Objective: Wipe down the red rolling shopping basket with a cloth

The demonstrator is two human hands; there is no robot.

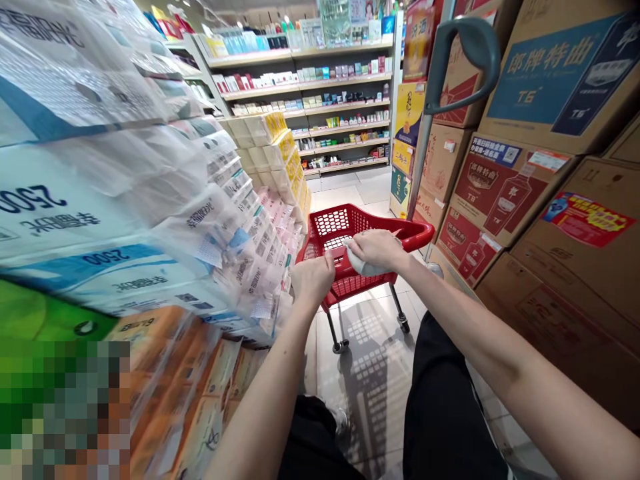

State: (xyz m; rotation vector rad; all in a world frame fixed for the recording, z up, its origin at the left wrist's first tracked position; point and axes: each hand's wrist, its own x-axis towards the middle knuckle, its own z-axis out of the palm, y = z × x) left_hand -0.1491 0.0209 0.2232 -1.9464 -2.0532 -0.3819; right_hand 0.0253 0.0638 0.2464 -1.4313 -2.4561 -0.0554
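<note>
A red plastic shopping cart [345, 290] stands right in front of me, its wheels on the tiled floor. My left hand [313, 275] is closed around the left part of the cart's red handle. To its right, my right hand [377, 251] presses a crumpled white cloth [361, 264] against the handle with curled fingers. Whether the cloth is paper or fabric, I cannot tell. Through the mesh of the basket, the floor shows below. My palms and the handle underneath them are hidden.
Stacked tissue packs [200, 220] crowd the left side, close to the cart. On the right rise cardboard cartons [500, 193] and a pole with a grey-blue handle [463, 67]. Shelves of small boxed goods [310, 93] stand across the aisle's end. Tiled floor [370, 192] lies between.
</note>
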